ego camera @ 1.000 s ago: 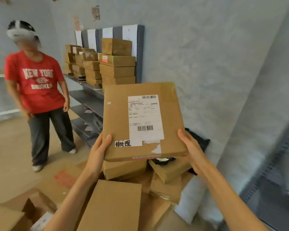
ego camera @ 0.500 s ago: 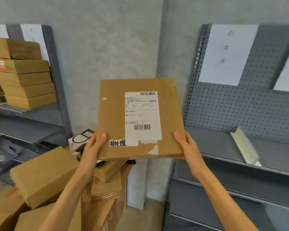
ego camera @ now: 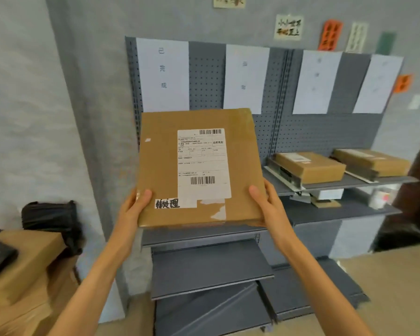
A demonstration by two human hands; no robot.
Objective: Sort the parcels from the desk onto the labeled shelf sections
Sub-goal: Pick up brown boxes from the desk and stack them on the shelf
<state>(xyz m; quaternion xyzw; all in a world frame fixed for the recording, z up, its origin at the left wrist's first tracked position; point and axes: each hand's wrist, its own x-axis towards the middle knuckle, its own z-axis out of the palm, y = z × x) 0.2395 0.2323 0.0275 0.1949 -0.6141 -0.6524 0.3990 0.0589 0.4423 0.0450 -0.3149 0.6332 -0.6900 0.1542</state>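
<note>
I hold a flat brown cardboard parcel (ego camera: 160, 166) with a white shipping label and a handwritten tag, tilted up toward me in front of the grey pegboard shelf unit (ego camera: 310, 132). My left hand (ego camera: 134, 209) grips its lower left corner, thumb on top. My right hand (ego camera: 269, 204) grips its lower right edge, thumb on the face. Several white paper section labels (ego camera: 164, 73) hang on the pegboard. Two brown parcels (ego camera: 310, 167) (ego camera: 371, 161) lie on the right shelf sections.
More brown parcels (ego camera: 22, 265) and a black bag (ego camera: 51, 219) are stacked at the lower left. Grey lower shelves (ego camera: 209, 267) jut out below the held parcel. Coloured notes are stuck on the wall above the shelf unit.
My view has swung right from the parcel pile and a person in a red shirt to the labelled shelf unit. The parcel stays gripped in both hands in front of me.
</note>
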